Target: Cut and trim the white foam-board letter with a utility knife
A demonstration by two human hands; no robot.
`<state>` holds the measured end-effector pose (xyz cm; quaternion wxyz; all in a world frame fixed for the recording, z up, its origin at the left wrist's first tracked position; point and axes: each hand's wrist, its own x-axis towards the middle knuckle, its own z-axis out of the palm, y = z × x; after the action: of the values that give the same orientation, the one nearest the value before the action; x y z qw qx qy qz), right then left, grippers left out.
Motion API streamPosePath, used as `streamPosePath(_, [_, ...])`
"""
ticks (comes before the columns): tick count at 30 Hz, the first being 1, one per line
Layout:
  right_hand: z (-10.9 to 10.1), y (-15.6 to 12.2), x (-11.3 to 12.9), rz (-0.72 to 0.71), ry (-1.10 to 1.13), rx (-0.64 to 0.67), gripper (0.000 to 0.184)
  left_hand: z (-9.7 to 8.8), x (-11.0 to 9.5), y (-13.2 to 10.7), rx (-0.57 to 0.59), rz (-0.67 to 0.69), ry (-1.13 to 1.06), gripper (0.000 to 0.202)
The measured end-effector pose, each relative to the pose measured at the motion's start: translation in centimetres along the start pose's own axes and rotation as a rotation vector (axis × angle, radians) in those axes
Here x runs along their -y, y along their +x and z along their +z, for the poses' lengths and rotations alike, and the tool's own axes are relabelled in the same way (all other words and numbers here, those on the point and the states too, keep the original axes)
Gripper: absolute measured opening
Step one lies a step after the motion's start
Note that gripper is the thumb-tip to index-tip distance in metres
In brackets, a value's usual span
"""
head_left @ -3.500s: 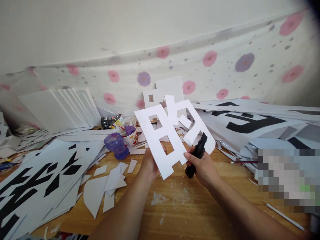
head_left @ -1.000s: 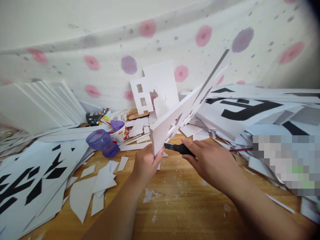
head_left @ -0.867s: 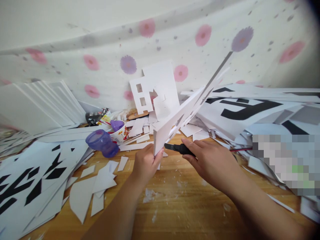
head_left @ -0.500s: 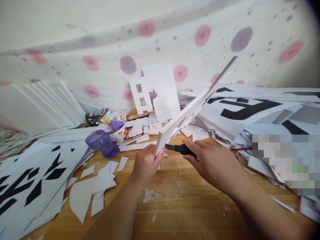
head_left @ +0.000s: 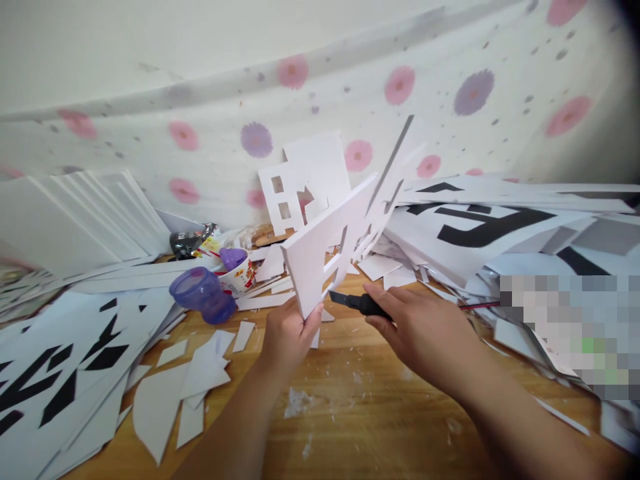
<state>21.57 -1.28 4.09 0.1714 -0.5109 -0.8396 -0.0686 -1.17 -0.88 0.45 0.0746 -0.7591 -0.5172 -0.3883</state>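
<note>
My left hand (head_left: 287, 333) is closed on the lower corner of a white foam-board cutout (head_left: 330, 243), a character shape with rectangular holes, tilted up and away over the wooden table (head_left: 350, 407). My right hand (head_left: 420, 327) grips a black utility knife (head_left: 353, 301). The knife points left, its tip at the cutout's lower edge, close to my left thumb.
A purple cup (head_left: 203, 295) lies on its side left of my hands, beside a paper cup (head_left: 237, 267). White offcuts (head_left: 195, 377) litter the table. Sheets printed with black strokes are heaped at right (head_left: 475, 227) and left (head_left: 55, 373). Another cutout (head_left: 305, 183) leans on the flowered cloth.
Over 3.5 s the cutout turned from facing me to nearly edge-on, and the knife came to its lower edge. In the last half second the board swung back a little, showing more face.
</note>
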Motion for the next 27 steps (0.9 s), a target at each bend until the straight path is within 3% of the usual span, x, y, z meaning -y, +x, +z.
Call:
streamPosePath(7, [-0.1,0.0,1.0,-0.009,-0.005,0.043,0.040,0.1,-0.1,0.2,0.016,-0.022,-0.052,0.022])
streamPosePath(14, [0.0,0.2,-0.6,0.033,0.046,0.019,0.037,0.0,-0.2,0.1,0.024,-0.246,-0.219,0.021])
streamPosePath(21, [1.2,1.2,-3.0,0.048,0.556,-0.023,0.035,0.1,0.1,0.0,-0.002,-0.597,-0.577,0.033])
streamPosePath(27, [3.7,2.3,-1.5,0.301,1.053,-0.083,0.039,0.1,0.0,0.5,0.011,-0.723,-0.999,0.030])
